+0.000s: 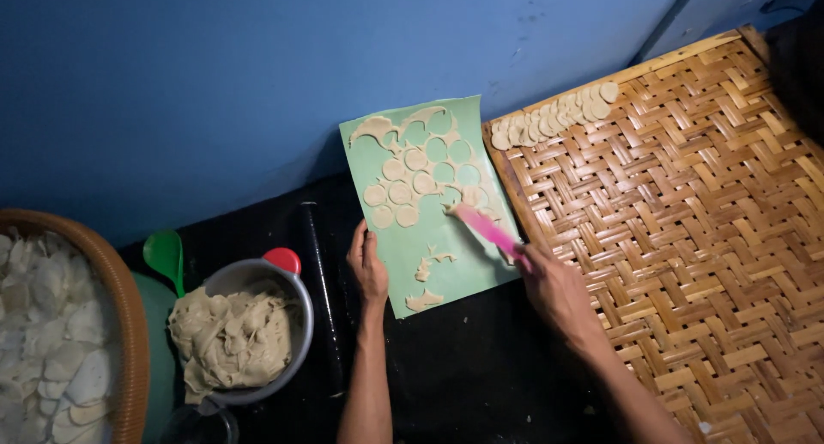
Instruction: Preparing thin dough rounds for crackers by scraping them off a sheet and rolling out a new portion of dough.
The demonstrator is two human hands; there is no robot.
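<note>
**Head view: pink scraper at the dough rounds, left hand pinning the mat**

Head camera looks straight down on my two hands at a pale green flexible plastic mat (pixel 446 264) lying on a dark worktop against a blue wall; my right hand (pixel 554 289) is clenched round the handle of a flat pink plastic scraper (pixel 482 226), whose long axis runs up and to the left from the fist, its tip lying at the lower right edge of the cluster of small beige cut dough rounds (pixel 402 191); the rounds lie up and left of my right fingers, and the right hand is the nearer of the two to them; my left hand (pixel 367 268) rests flat, fingers released, on the mat's left edge, holding nothing; thin beige dough trimmings (pixel 425 300) sit near the mat's bottom; a row of overlapping rounds (pixel 554 116) lies along the top left edge of the woven bamboo tray (pixel 687 238) just right of the mat; a black rolling pin, I think, though the light is poor (pixel 324 289), lies just left of my left hand; further left stands a grey metal bowl heaped with beige dough (pixel 236 332).
</note>
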